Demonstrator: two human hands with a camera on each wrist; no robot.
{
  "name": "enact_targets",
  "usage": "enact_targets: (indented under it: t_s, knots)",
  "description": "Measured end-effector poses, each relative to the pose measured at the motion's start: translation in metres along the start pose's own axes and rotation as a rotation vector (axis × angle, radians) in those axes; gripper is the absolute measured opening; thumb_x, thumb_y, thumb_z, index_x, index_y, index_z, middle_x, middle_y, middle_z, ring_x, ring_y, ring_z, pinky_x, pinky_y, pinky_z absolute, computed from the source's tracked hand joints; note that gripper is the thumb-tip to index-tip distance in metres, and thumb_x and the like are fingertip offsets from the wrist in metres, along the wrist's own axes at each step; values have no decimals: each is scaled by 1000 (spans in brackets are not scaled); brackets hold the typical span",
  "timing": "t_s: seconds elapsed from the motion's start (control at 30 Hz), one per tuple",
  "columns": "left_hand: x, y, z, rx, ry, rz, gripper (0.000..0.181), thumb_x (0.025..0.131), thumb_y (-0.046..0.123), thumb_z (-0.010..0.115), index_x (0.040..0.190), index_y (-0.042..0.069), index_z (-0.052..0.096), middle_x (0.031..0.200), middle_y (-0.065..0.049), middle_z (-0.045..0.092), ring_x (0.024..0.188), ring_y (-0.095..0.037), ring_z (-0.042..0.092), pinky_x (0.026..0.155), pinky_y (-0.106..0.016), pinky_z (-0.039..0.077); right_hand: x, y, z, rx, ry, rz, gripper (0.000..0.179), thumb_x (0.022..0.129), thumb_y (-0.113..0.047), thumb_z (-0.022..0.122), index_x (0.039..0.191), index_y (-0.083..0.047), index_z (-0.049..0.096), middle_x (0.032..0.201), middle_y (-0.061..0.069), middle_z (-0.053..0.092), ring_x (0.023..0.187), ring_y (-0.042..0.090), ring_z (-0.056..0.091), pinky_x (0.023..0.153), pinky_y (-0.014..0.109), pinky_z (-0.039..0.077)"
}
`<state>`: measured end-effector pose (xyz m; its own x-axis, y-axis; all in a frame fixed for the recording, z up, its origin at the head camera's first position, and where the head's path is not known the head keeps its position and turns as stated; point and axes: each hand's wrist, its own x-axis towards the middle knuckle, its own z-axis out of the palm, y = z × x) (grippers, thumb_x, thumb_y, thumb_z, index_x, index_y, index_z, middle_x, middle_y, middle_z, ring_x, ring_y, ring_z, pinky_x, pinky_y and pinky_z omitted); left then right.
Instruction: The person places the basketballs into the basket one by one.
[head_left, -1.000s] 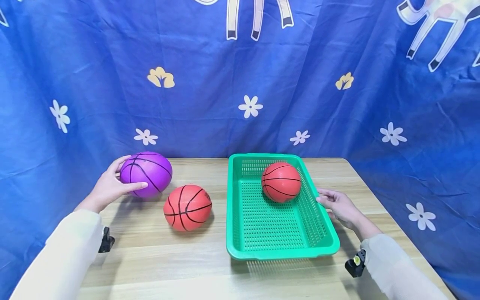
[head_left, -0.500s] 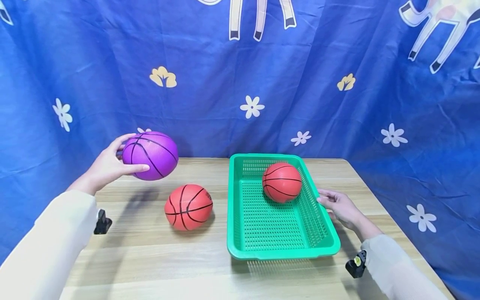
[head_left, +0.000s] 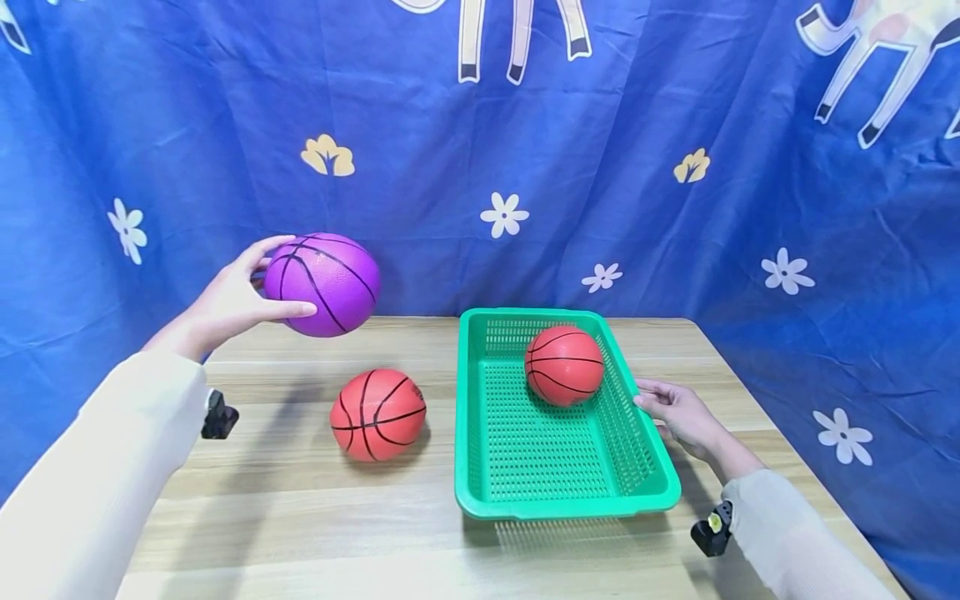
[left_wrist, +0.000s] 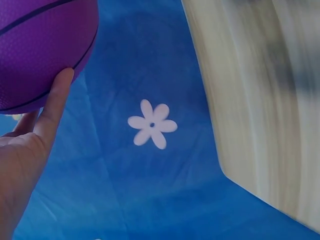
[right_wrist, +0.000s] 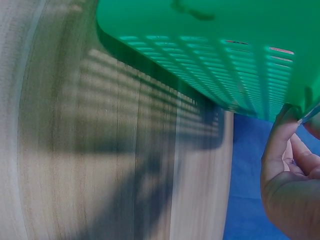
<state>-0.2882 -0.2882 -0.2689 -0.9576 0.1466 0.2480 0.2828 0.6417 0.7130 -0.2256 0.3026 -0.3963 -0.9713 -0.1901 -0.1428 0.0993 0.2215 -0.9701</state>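
Observation:
A purple basketball (head_left: 330, 283) is held up above the table's far left part by my left hand (head_left: 232, 300), thumb in front and fingers behind. In the left wrist view, the purple ball (left_wrist: 45, 55) fills the top left corner with the hand (left_wrist: 25, 160) against it. On the right, my right hand (head_left: 678, 417) pinches the side rim of a green plastic basket (head_left: 468, 417). The right wrist view shows thumb and fingers at the basket's edge (right_wrist: 200, 55). One orange-red basketball (head_left: 564, 367) lies inside the basket, toward its back right.
Another orange-red basketball (head_left: 378, 415) sits on the wooden table (head_left: 360, 533), left of the basket and below the raised ball. Behind the table hangs a blue patterned curtain (head_left: 420, 208), which also covers both sides.
The purple basketball has risen off the table in my left hand and shifted a little right. My right hand, the basket and both orange-red balls have stayed in place.

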Motion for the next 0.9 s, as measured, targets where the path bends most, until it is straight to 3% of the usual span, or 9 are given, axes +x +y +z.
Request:
enact_targets:
  t_s: [0.27,0.5,0.9]
  knots:
    - [8,27,16,-73,-74,38,93,74,22,83,149,29,27,136,-19,41,117,-39,48,80,-45,51,0,0,0,-2,0,9,58,99,-17,53,146,5,27,131,26,47,101,19,62,83,43,52]
    - [17,49,39,-120,-140,123,89,72,18,84,145,28,34,134,-16,44,120,-37,46,90,-56,44,0,1,0,12,-3,6,57,99,-17,53,146,5,28,130,26,47,102,20,61,83,43,52]
    - [26,83,87,-190,-253,223,92,68,19,87,145,29,37,131,-13,42,119,-31,45,87,-50,49,0,0,0,8,5,21,59,99,-19,53,146,4,27,133,28,44,103,20,61,84,42,52]
